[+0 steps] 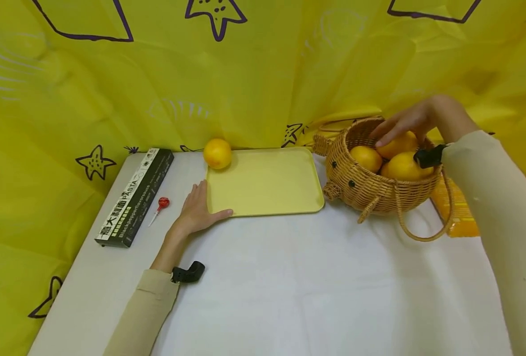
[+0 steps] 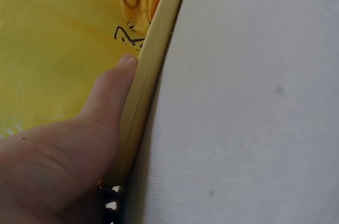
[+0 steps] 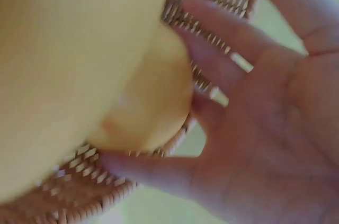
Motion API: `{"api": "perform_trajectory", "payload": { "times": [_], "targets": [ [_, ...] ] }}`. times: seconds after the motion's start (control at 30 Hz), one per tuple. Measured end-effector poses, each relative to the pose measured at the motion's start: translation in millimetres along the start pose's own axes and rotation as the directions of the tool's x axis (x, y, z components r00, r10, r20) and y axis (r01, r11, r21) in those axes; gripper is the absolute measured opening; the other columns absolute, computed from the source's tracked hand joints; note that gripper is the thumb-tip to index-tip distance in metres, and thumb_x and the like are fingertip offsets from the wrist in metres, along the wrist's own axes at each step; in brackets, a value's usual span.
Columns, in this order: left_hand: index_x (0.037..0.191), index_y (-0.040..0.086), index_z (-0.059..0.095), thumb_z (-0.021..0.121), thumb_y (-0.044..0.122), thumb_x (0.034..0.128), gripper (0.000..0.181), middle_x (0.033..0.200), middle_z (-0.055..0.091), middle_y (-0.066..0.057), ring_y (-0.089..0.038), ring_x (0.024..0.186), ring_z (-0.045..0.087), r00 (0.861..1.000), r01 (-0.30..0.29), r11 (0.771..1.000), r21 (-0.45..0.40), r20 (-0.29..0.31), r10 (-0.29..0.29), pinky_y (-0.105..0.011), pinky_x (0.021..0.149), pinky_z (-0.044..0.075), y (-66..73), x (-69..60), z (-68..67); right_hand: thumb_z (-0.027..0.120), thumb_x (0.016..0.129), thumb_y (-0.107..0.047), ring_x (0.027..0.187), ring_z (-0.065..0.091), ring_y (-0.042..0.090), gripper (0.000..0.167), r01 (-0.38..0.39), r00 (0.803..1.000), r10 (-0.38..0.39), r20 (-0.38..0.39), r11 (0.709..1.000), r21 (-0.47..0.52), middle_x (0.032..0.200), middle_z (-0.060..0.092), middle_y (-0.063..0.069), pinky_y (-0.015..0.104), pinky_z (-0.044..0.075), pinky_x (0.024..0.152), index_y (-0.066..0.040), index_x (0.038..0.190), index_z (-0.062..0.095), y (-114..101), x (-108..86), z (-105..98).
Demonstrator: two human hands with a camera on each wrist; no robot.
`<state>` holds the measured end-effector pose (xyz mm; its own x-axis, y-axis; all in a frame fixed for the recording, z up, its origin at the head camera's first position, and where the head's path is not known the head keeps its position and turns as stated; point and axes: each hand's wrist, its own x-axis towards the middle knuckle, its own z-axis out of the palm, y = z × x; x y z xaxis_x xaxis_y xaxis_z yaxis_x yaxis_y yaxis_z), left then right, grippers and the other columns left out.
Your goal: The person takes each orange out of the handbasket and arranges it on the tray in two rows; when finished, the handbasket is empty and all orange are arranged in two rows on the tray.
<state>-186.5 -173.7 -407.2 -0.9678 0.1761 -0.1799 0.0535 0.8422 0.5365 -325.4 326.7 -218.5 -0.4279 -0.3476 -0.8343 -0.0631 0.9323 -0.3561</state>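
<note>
My left hand [image 1: 196, 210] rests at the near left corner of a pale yellow tray [image 1: 267, 183]. Its thumb lies against the tray's front edge [image 2: 140, 97], and the other fingers stretch along the left side. One orange [image 1: 217, 154] sits at the tray's far left corner. On the right, my right hand [image 1: 416, 118] reaches into a pig-shaped wicker basket [image 1: 369, 190] of several oranges. Its fingers and thumb spread around an orange [image 3: 153, 91], with a gap at the palm. Another orange blurs across the left of the right wrist view.
Left of the tray lie a black and white pasta box [image 1: 135, 198] and a red lollipop [image 1: 163, 202]. An orange packet [image 1: 460, 212] is partly hidden behind the basket. A yellow cloth [image 1: 254, 74] with drawn stars hangs behind the white-covered table [image 1: 289, 287].
</note>
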Motion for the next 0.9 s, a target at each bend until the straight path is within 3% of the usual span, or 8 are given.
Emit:
{"api": "perform_trajectory", "payload": {
  "times": [0.23,0.47,0.63,0.73,0.9],
  "targets": [
    [0.154,-0.002,-0.007,0.066,0.057,0.0832,0.117,0.162,-0.003,-0.025,-0.042,0.15,-0.005,1.0,0.001,1.0,0.003,0.009,-0.001,-0.056,0.123,0.003,-3.7,-1.5,1.1,0.046,0.1,-0.045,0.136,-0.012,0.063,0.085,-0.053,0.998,0.053,-0.014,0.998,0.041,0.153,-0.019,0.037,0.077,0.032,0.1,-0.001,0.155,-0.001,-11.9,-3.2,-4.4],
    [0.154,-0.002,-0.008,0.065,0.059,0.0826,0.119,0.162,-0.004,-0.025,-0.042,0.15,-0.006,1.0,0.003,1.0,0.0,0.013,-0.003,-0.056,0.123,0.002,-6.6,-1.1,3.8,0.055,0.092,-0.057,0.14,-0.016,0.057,0.097,-0.161,0.983,0.176,-0.057,0.965,0.208,0.155,-0.023,0.029,0.076,0.006,0.11,-0.013,0.157,-0.003,-30.8,-2.7,-0.4],
    [0.153,-0.003,-0.007,0.065,0.058,0.0831,0.118,0.162,-0.004,-0.024,-0.042,0.15,-0.006,1.0,-0.001,1.0,0.01,0.003,0.001,-0.055,0.123,0.002,-5.9,2.4,3.1,0.056,0.093,-0.054,0.142,-0.018,0.054,0.096,-0.122,0.988,0.142,-0.067,0.962,0.243,0.156,-0.025,0.027,0.07,0.003,0.114,-0.009,0.157,-0.001,-31.8,2.8,1.3],
    [0.153,-0.003,-0.008,0.065,0.057,0.0836,0.117,0.162,-0.004,-0.024,-0.042,0.15,-0.006,1.0,-0.007,1.0,0.014,-0.001,0.007,-0.055,0.123,0.002,-5.8,4.4,2.1,0.053,0.096,-0.05,0.139,-0.026,0.053,0.09,-0.099,0.992,0.119,-0.048,0.947,0.307,0.153,-0.032,0.025,0.071,0.003,0.114,-0.013,0.157,-0.001,-23.5,7.2,2.0],
    [0.153,-0.004,-0.007,0.065,0.057,0.0835,0.117,0.162,-0.003,-0.025,-0.043,0.15,-0.006,1.0,-0.016,1.0,0.009,-0.005,0.016,-0.056,0.123,0.002,-5.8,4.9,2.3,0.049,0.098,-0.048,0.139,-0.028,0.052,0.085,-0.045,0.997,0.063,-0.05,0.952,0.303,0.155,-0.031,0.022,0.074,0.005,0.112,-0.016,0.157,-0.004,-10.6,14.6,3.3]
  ]
}}
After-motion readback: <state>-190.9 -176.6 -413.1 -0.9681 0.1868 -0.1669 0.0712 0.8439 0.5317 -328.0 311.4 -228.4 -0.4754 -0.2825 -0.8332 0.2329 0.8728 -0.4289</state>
